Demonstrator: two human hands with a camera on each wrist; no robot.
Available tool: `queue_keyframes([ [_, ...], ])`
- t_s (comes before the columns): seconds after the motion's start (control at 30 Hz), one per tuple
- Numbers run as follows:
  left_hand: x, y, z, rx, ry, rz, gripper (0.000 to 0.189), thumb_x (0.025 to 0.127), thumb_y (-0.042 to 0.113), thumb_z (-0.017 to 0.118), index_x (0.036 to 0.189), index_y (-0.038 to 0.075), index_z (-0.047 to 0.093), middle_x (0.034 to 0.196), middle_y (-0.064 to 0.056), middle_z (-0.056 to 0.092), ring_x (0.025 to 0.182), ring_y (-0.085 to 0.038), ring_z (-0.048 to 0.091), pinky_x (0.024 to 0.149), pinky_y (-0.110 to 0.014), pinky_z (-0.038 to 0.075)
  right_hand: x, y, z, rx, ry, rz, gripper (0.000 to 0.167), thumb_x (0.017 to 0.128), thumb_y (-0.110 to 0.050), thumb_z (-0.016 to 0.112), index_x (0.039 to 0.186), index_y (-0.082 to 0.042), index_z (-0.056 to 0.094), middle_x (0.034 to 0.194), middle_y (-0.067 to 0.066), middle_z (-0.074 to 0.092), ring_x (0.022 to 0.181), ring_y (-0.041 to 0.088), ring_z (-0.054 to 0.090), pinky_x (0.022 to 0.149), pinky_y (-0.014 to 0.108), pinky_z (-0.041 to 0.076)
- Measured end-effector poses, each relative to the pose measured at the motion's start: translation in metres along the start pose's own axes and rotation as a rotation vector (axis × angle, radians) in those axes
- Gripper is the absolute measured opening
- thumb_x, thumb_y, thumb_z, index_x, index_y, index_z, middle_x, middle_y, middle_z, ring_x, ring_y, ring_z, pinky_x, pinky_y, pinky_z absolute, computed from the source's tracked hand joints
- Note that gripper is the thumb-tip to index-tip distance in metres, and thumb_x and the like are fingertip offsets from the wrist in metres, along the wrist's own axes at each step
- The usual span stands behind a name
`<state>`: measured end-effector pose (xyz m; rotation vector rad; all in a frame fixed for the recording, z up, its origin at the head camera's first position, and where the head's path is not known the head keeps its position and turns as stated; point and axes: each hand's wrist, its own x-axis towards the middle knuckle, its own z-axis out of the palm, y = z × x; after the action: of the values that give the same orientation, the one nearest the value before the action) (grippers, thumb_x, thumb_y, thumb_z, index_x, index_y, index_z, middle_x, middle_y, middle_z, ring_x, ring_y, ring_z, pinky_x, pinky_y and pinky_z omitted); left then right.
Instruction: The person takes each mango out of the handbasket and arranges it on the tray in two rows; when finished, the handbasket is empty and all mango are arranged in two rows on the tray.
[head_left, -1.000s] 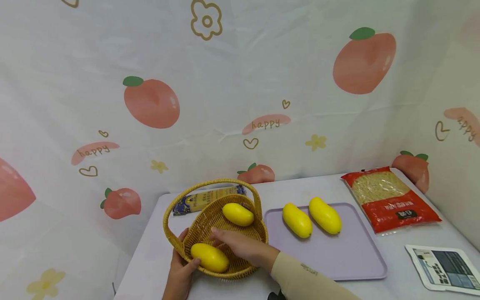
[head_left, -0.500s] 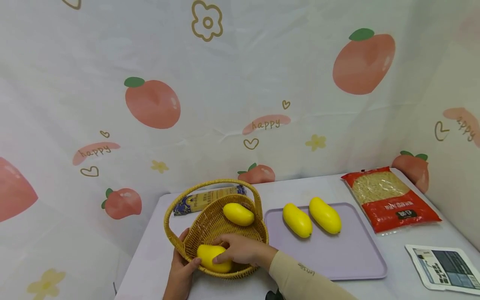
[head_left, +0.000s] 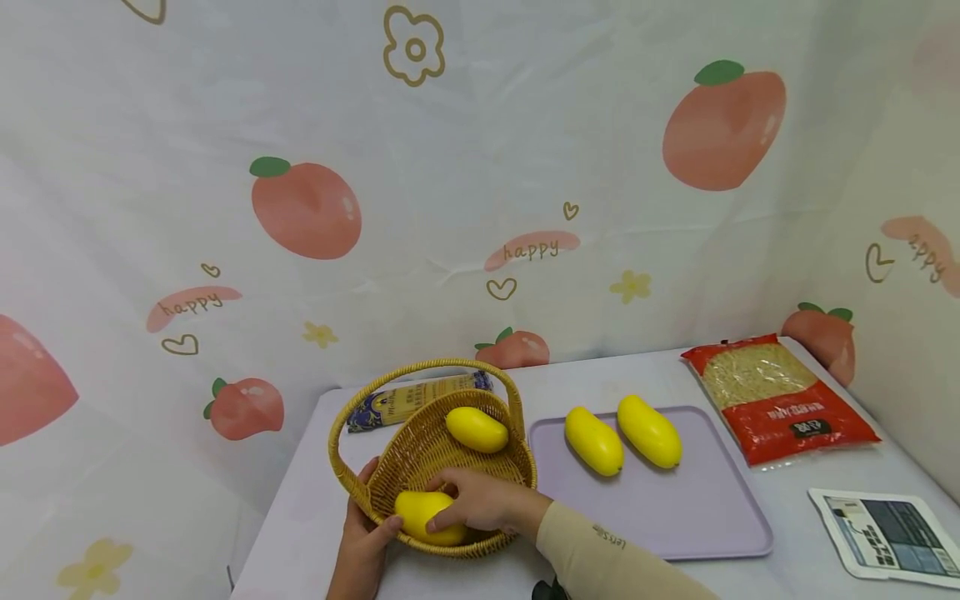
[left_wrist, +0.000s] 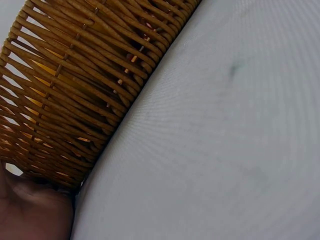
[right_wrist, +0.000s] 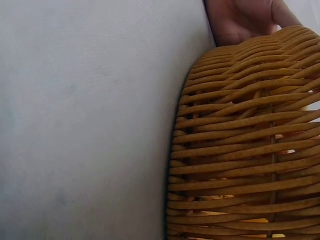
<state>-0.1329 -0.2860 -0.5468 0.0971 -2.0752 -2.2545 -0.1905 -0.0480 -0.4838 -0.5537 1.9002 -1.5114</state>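
Note:
In the head view a woven basket [head_left: 414,450] with a tall hoop handle stands at the table's front left. My left hand [head_left: 362,546] grips its left rim, thumb over the edge and fingers outside. Within the basket, my right hand [head_left: 483,502] holds a yellow mango [head_left: 418,510] near the front, fingers and thumb about its right side. A second mango [head_left: 477,429] lies against the basket's back right wall. The left wrist view shows the basket's woven side [left_wrist: 75,85] and part of my left hand [left_wrist: 35,212]. Wickerwork [right_wrist: 250,140] also fills the right wrist view's right half.
Right of the basket lies a lilac tray [head_left: 705,517] bearing two mangoes [head_left: 594,442]. A red bag of dry food [head_left: 783,400] rests at the back right, with a white printed packet [head_left: 888,533] nearer the front. Behind the basket is a blue and yellow packet [head_left: 412,402].
My right hand came down from above the front mango and took hold of it. That mango shifted slightly to the right inside the basket. My left hand stayed on the rim.

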Motion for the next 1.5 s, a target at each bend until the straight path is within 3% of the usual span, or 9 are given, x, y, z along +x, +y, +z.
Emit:
queue_keyframes([
  [0.3, -0.001, 0.002, 0.001, -0.005, 0.005, -0.011, 0.085, 0.106, 0.009, 0.072, 0.172, 0.022, 0.020, 0.171, -0.012, 0.022, 0.144, -0.017, 0.043, 0.108, -0.025, 0.048, 0.001, 0.000, 0.000, -0.004, 0.011, -0.004, 0.045, 0.090, -0.001, 0.086, 0.130, -0.013, 0.071, 0.118, 0.005, 0.067, 0.107, 0.023, 0.062, 0.099, 0.047, 0.054],
  [0.57, -0.002, 0.002, 0.001, 0.002, -0.009, 0.009, 0.088, 0.104, 0.008, 0.074, 0.172, 0.022, 0.021, 0.170, -0.015, 0.025, 0.139, -0.008, 0.050, 0.108, -0.025, 0.048, -0.001, -0.001, -0.002, 0.015, 0.083, -0.062, 0.052, 0.093, -0.004, 0.086, 0.140, -0.016, 0.067, 0.130, 0.002, 0.063, 0.116, 0.025, 0.059, 0.106, 0.053, 0.049],
  [0.8, -0.001, 0.001, 0.002, 0.020, -0.004, 0.016, 0.087, 0.104, 0.008, 0.074, 0.172, 0.021, 0.021, 0.170, -0.015, 0.025, 0.138, -0.006, 0.050, 0.108, -0.025, 0.048, -0.008, -0.007, -0.006, 0.043, 0.115, -0.149, 0.055, 0.098, -0.013, 0.084, 0.148, -0.014, 0.062, 0.132, 0.000, 0.060, 0.112, 0.024, 0.059, 0.100, 0.044, 0.051],
  [0.97, -0.002, 0.003, 0.002, 0.028, 0.006, 0.008, 0.088, 0.103, 0.008, 0.074, 0.172, 0.020, 0.022, 0.171, -0.014, 0.025, 0.138, -0.005, 0.049, 0.108, -0.025, 0.047, -0.014, -0.009, -0.010, 0.038, 0.149, -0.186, 0.055, 0.099, -0.018, 0.084, 0.150, -0.021, 0.062, 0.133, -0.002, 0.060, 0.113, 0.024, 0.060, 0.099, 0.043, 0.052],
  [1.27, 0.001, 0.003, 0.002, 0.026, 0.026, -0.028, 0.089, 0.103, 0.006, 0.075, 0.172, 0.024, 0.022, 0.171, -0.012, 0.024, 0.146, -0.020, 0.041, 0.109, -0.026, 0.047, -0.030, -0.013, -0.023, 0.082, 0.158, -0.235, 0.057, 0.101, -0.023, 0.082, 0.153, -0.019, 0.060, 0.140, -0.005, 0.063, 0.116, 0.024, 0.060, 0.101, 0.043, 0.053],
  [1.5, 0.001, 0.002, 0.003, 0.028, 0.039, -0.039, 0.089, 0.103, 0.008, 0.076, 0.172, 0.024, 0.022, 0.170, -0.010, 0.024, 0.145, -0.021, 0.042, 0.108, -0.027, 0.049, -0.048, -0.016, -0.031, 0.155, 0.137, -0.287, 0.056, 0.102, -0.020, 0.080, 0.154, -0.014, 0.058, 0.145, 0.000, 0.061, 0.123, 0.026, 0.059, 0.106, 0.040, 0.049],
])
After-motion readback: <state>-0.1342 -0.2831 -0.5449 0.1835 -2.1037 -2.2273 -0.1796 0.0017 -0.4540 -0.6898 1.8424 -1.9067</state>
